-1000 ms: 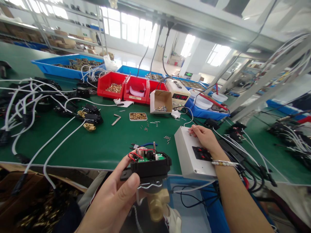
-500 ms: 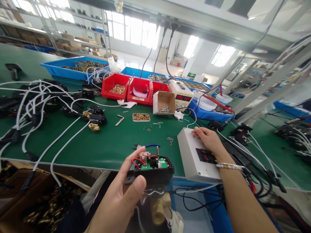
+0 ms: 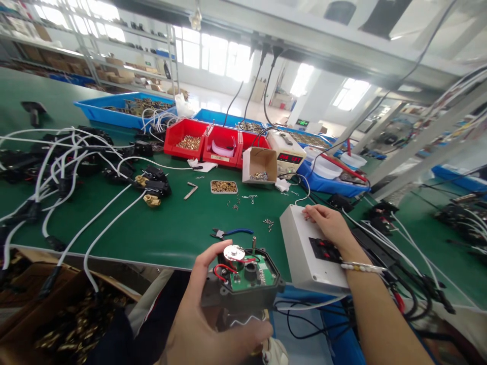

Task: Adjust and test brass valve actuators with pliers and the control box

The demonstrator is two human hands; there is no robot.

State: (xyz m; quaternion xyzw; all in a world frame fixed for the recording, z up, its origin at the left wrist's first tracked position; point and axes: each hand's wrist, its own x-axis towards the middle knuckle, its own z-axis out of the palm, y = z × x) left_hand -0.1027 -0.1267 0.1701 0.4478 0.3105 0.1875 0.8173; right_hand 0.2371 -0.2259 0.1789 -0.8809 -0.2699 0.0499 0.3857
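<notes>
My left hand (image 3: pixel 207 324) is wrapped round an open black actuator housing (image 3: pixel 243 284) held over my lap, just in front of the table edge. Inside it show a green circuit board, red wires and a small silver motor. A brass valve body hangs beneath it, mostly hidden by my fingers. My right hand (image 3: pixel 330 224) rests on top of a white switch box (image 3: pixel 304 253) at the table's front right, fingers curled down onto its far end, beside black rocker switches. A beaded bracelet circles that wrist.
The green table (image 3: pixel 160 223) carries blue-handled pliers (image 3: pixel 228 233), loose screws, a tin of brass parts (image 3: pixel 223 187), a cardboard box (image 3: pixel 259 165), red bins (image 3: pixel 205 144), a power supply (image 3: pixel 289 154), blue trays and several black valves with white cables (image 3: pixel 76 167) at left. A carton of brass fittings (image 3: pixel 64 329) sits below left.
My left hand has tilted the housing toward me, so its circuit board and motor show from above, and my fingers now wrap under it. My right hand stays on the white box.
</notes>
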